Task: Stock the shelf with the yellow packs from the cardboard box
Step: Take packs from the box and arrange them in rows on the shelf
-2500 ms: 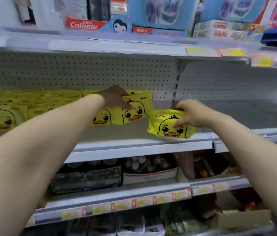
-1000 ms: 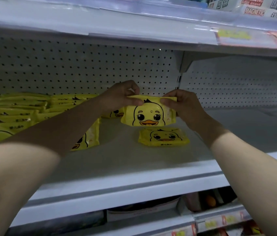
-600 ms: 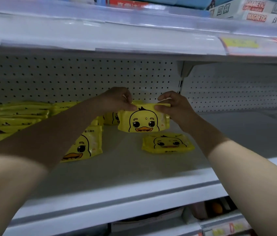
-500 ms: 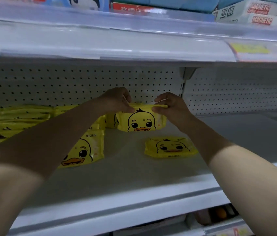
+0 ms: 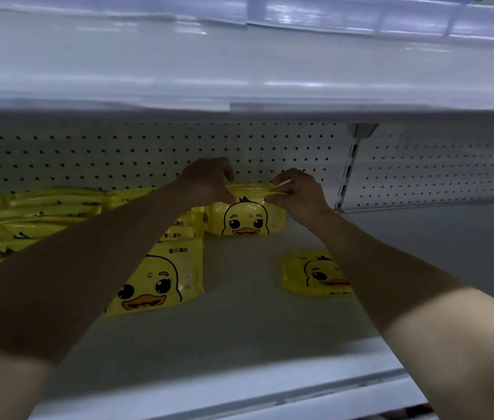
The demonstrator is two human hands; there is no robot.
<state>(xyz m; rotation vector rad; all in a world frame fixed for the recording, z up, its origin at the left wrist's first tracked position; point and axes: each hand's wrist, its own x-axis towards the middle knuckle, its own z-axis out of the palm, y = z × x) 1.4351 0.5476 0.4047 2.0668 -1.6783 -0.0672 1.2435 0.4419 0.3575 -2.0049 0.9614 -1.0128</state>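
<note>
Yellow film with a duck face on the front, the held pack (image 5: 245, 218) stands upright at the back of the shelf (image 5: 239, 328). Its lower edge appears to rest on the shelf floor, just in front of the pegboard wall (image 5: 118, 153). Both hands pinch its top seam: the left hand (image 5: 206, 183) at the pack's 11 o'clock corner and the right hand (image 5: 298, 192) at 1 o'clock, fingers curled down, thumb against fingertips on the stretched film. At its 9 o'clock a row of packs (image 5: 188, 221) stands just beside it, with flat stacks (image 5: 42, 204) farther that way. A leaning pack (image 5: 160, 283) faces out at 7 o'clock, and a flat pack (image 5: 309, 277) lies face up at 4 o'clock, apart from it and partly behind the right forearm. A second ago the held pack hung in the air above the flat pack; since then it has gone deeper and lower, in the same two-handed pinch.
</note>
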